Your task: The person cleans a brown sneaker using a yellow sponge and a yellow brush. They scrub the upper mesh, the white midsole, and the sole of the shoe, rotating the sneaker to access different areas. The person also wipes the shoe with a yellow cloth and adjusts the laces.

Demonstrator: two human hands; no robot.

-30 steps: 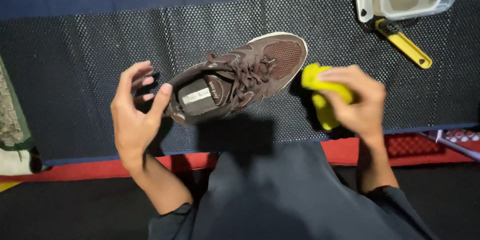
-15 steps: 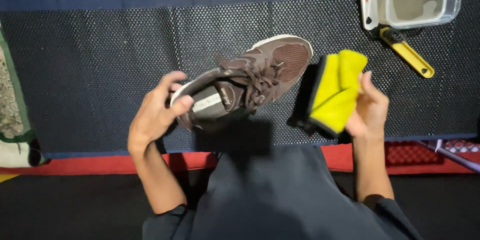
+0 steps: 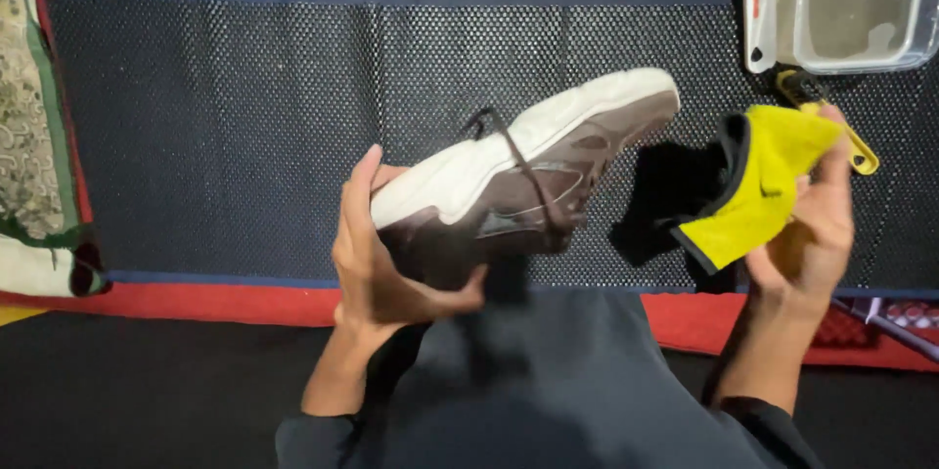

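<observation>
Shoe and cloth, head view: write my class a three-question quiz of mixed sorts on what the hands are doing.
1. True or false: the left hand grips the brown shoe at its heel.
2. What does the right hand hold? A) the yellow cloth B) a brush C) a sponge
3. Fill in: the shoe is tipped so its pale ___ faces the camera.

Key: 1 true; 2 A; 3 sole.
</observation>
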